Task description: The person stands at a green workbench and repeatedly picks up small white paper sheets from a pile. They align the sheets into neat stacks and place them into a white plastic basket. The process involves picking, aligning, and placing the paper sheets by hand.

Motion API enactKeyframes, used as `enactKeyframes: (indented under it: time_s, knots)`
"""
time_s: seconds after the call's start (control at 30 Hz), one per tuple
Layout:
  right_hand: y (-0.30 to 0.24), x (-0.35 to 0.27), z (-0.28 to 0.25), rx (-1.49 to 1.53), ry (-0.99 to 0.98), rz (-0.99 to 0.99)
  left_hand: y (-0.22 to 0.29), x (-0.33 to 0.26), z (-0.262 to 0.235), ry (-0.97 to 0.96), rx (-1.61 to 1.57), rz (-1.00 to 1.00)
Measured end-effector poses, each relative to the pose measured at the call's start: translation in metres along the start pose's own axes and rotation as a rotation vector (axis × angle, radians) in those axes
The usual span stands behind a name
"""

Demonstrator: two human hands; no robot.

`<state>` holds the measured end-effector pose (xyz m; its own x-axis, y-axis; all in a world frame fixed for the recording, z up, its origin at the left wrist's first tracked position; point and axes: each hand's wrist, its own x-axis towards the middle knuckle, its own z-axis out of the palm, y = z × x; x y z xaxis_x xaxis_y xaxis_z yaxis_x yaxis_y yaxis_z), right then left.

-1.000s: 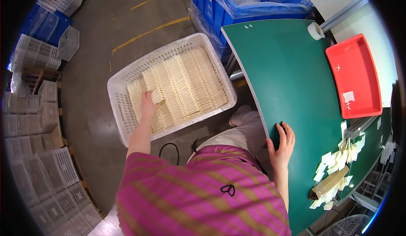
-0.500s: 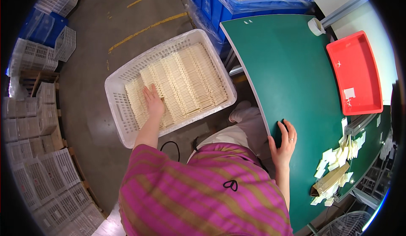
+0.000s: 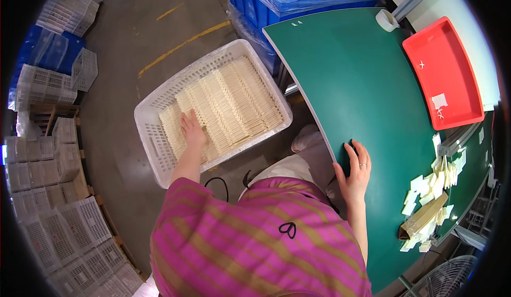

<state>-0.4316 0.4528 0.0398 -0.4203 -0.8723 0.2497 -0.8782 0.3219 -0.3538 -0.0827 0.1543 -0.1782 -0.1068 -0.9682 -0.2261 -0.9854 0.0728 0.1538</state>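
Observation:
My left hand reaches into a white plastic basket and rests on rows of thin cream-coloured pieces packed upright side by side. Its fingers are stretched out over the pieces nearest to me; whether any piece lies under the palm is hidden. My right hand lies on the edge of a green tabletop, fingers apart and holding nothing. A ring shows on one of its fingers.
At the table's right, loose cream pieces lie around a brown cardboard channel. A red tray and a tape roll sit at the far side. Behind stands a blue bin lined with plastic. Stacked white crates line the left.
The view has shifted slightly, so the table and tray appear a little higher. Both hands keep the same places, the left on the pieces and the right on the table edge.

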Motion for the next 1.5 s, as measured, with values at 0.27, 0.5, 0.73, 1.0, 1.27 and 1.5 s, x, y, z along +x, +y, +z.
enactKeyframes:
  time_s: [0.27, 0.5, 0.73, 1.0, 1.27, 1.5]
  knots:
    - [-0.001, -0.009, -0.004, 0.03, -0.027, -0.017, -0.002, -0.011, -0.021, -0.095, -0.027, -0.183]
    - [0.011, -0.016, -0.016, 0.173, -0.014, -0.017, -0.008, 0.062, -0.009, 0.555, -0.354, 0.159]
    - [0.034, -0.036, -0.038, 0.154, 0.169, 0.062, 0.248, -0.016, -0.15, 0.014, -1.038, 0.887]
    - [0.113, -0.133, -0.099, -0.526, 0.488, 0.76, 0.432, -0.197, -0.135, -1.173, -0.984, 1.312]
    - [0.133, -0.148, -0.101, -0.403, 0.421, 0.856, 0.483, -0.284, -0.09, -1.954, -0.853, 0.844]
    - [0.096, -0.112, -0.107, 0.036, 0.641, 0.686, 0.481, -0.267, -0.084, -2.33, -0.816, 0.528]
